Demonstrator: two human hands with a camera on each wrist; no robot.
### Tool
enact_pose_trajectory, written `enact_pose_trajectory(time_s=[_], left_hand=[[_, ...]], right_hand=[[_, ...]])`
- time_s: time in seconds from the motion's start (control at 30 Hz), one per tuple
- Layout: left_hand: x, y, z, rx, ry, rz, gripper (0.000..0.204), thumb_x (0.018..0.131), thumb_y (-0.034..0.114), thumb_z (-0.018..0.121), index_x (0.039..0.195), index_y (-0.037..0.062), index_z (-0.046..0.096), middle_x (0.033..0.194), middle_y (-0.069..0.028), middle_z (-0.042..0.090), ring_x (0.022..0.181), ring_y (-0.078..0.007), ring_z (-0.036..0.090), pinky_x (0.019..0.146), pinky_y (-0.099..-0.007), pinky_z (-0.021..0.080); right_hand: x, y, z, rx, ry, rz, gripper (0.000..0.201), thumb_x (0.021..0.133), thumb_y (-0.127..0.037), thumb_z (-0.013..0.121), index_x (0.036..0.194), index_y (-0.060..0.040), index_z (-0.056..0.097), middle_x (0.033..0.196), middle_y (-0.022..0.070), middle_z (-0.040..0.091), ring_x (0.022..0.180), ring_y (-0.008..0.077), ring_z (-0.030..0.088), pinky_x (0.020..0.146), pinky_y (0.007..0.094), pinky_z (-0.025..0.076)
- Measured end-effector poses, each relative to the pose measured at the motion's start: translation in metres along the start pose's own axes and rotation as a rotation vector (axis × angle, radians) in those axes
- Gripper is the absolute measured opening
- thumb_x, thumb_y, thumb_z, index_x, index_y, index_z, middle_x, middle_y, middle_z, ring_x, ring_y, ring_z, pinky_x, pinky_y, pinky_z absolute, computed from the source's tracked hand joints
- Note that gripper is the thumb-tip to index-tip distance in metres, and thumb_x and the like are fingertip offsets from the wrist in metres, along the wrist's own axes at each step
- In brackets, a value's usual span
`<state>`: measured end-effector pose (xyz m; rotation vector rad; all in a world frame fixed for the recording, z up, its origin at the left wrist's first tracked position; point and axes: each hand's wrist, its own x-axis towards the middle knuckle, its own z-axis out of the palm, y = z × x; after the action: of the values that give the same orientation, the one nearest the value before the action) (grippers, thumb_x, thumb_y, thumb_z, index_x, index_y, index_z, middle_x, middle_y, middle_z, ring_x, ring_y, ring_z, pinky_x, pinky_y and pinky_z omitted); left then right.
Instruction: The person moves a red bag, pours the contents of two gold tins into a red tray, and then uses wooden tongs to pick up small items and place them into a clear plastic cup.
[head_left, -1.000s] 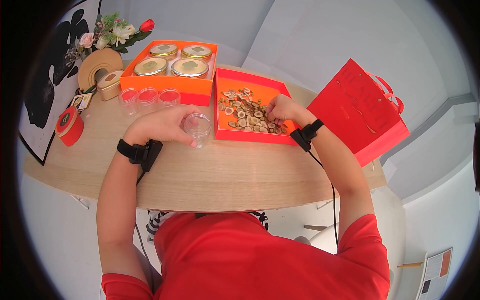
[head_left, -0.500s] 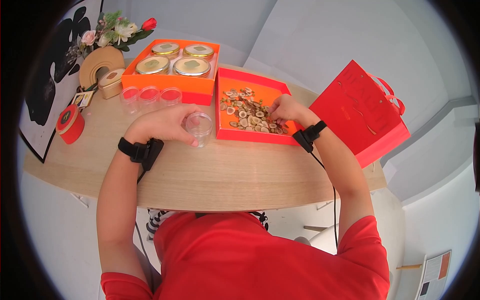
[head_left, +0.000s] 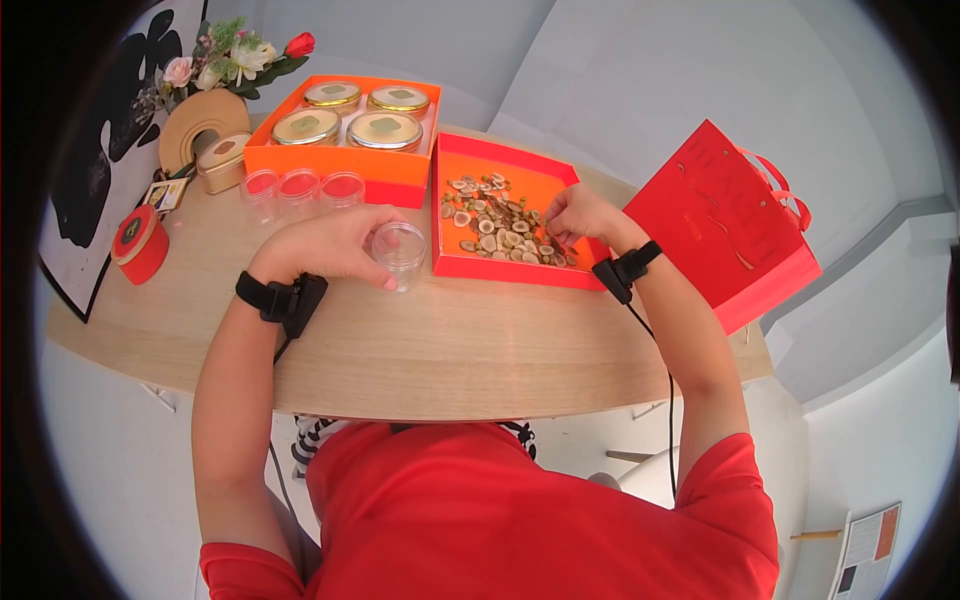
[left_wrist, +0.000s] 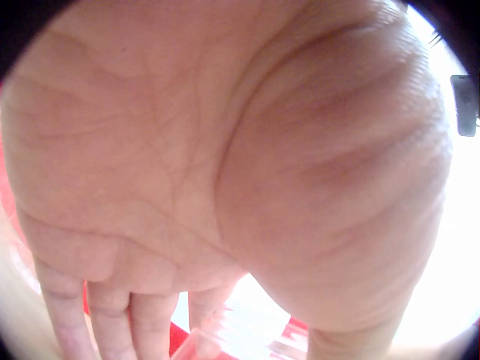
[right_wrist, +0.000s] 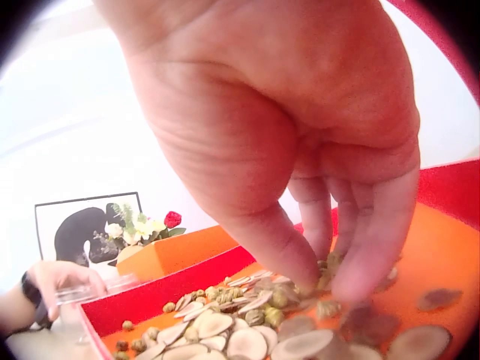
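1. My left hand grips the clear jar, thumb on the near side; my other fingers are mostly hidden behind in the head view.
2. Jar is upright, left of the shallow red tray, apart from it. Can't tell if its base touches the wooden table. Left wrist view: mostly palm, jar cut off at bottom, washed out.
3. My right hand is inside the tray, fingers bent down, tips at the dried slices and small round buds. Buds show between thumb and fingers; can't tell if I pinch any or they lie behind. Nearest slices blurred.
4. Three red-topped jars stand beyond my left hand; the orange box behind holds four round gold-rimmed containers.
5. Red gift bag right of tray; lettering unreadable.
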<state>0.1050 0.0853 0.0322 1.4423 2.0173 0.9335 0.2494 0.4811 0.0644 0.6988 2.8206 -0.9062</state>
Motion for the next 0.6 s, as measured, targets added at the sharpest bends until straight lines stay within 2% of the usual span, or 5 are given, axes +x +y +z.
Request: enact_pose_trajectory(time_s=[0.3, 0.6], left_hand=[[0.001, -0.001, 0.0, 0.016, -0.006, 0.004, 0.083, 0.077, 0.026, 0.094, 0.148, 0.0028, 0.058, 0.135, -0.0111, 0.067, 0.119, -0.0217, 0.065, 0.1, -0.035, 0.055], [0.001, -0.001, 0.0, 0.006, -0.009, 0.013, 0.082, 0.077, 0.026, 0.094, 0.147, 0.0027, 0.058, 0.132, -0.0107, 0.067, 0.117, -0.0209, 0.065, 0.097, -0.0347, 0.055]], right_hand=[[0.001, -0.006, 0.006, -0.135, -0.021, -0.022, 0.013, 0.089, -0.006, 0.078, 0.096, 0.0039, 0.073, 0.077, 0.0096, 0.074, 0.066, 0.0156, 0.073, 0.061, 0.0306, 0.061], [-0.002, -0.009, 0.011, -0.202, 0.03, -0.031, 0.016, 0.088, -0.006, 0.08, 0.098, 0.0049, 0.073, 0.078, 0.0103, 0.075, 0.066, 0.0164, 0.074, 0.062, 0.0315, 0.061]])
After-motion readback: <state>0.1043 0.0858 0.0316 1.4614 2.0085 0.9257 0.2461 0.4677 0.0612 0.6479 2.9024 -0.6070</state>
